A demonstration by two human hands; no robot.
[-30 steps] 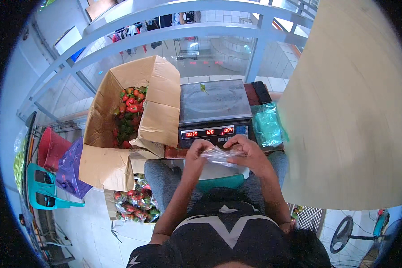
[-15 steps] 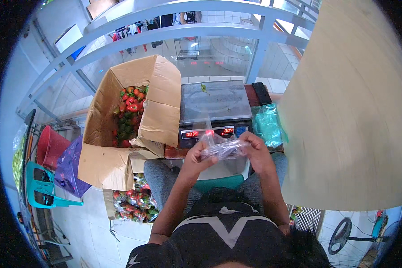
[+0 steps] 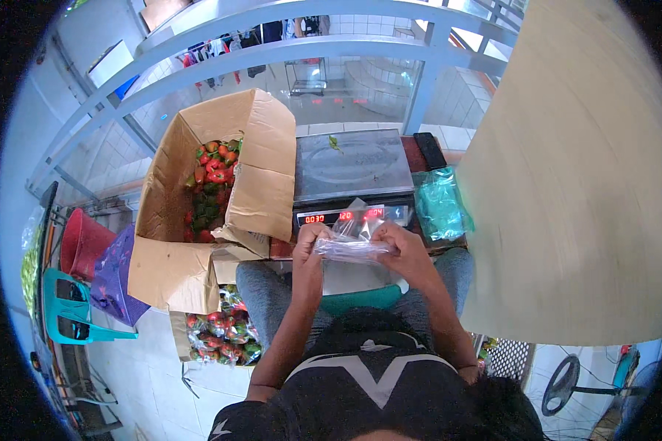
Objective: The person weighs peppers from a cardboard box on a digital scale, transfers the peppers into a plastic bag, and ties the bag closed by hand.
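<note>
Clear plastic lies bunched between the two hands at the centre of the frame. From where I stand, the left hand has its fingers pinched on one end, the right hand on the other. I'd call it light, limp and slippery, best gripped by its edges. Left of centre, a cardboard box holds loose red and green peppers; lower left, another box holds bagged ones.
</note>
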